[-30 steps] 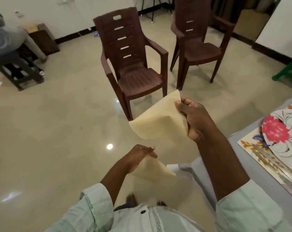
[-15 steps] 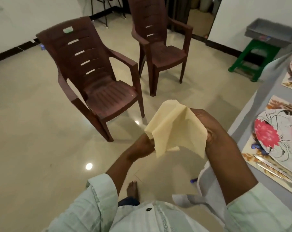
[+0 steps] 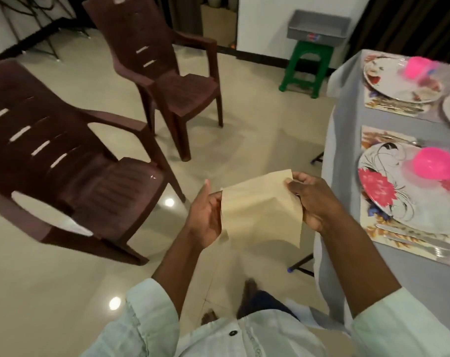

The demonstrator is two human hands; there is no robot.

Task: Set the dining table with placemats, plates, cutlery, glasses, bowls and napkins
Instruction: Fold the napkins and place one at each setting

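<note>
Holding one cream napkin (image 3: 262,210) in the air beside the table's (image 3: 347,104) long edge, a person pinches its upper right corner with the right hand (image 3: 312,199) while the left hand (image 3: 205,215) grips its left edge, fingers curled. The napkin hangs partly folded, its long axis slanting from upper right down to lower left. Two placemats (image 3: 373,222) line the table's edge, each carrying one flowered plate (image 3: 388,186) and one pink bowl (image 3: 436,164). Two brown chairs (image 3: 71,161) stand on the floor.

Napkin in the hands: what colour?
Plain pale cream napkin, no pattern; head view shows it.
</note>
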